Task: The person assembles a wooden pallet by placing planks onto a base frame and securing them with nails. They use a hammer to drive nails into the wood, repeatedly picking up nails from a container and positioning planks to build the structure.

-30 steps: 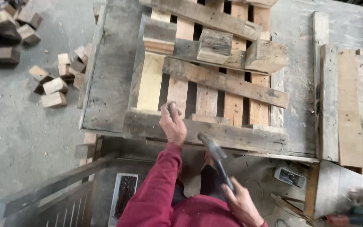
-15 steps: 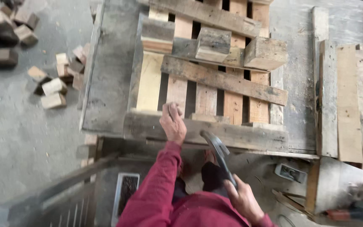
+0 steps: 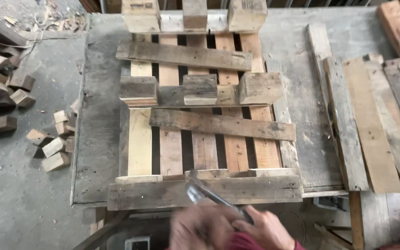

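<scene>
Nearest the camera, both hands are blurred with motion at the bottom edge. The right hand (image 3: 267, 229) has its grip wrapped around the handle of a hammer (image 3: 209, 194); the left hand (image 3: 195, 231) sits just beside it, low on the same handle as far as the blur allows, though whether its grip is closed I cannot tell. The hammer head rests against the top edge of the near board (image 3: 204, 192), the weathered plank that runs across the front of the upturned pallet (image 3: 204, 106), close to its middle.

To do this well, the head wants to bite at the seam between the near board and the block beneath it, right beside the nails, so the plank lifts rather than splits. Short, even levering along the length seems safer than one hard pull.

Beyond, the slats run away from the person, crossed by a loose grey plank (image 3: 223, 125). The pallet lies on a scarred tabletop (image 3: 98, 115); stacked boards (image 3: 371, 125) lie to the right, scattered wood blocks (image 3: 52, 148) on the floor to the left.
</scene>
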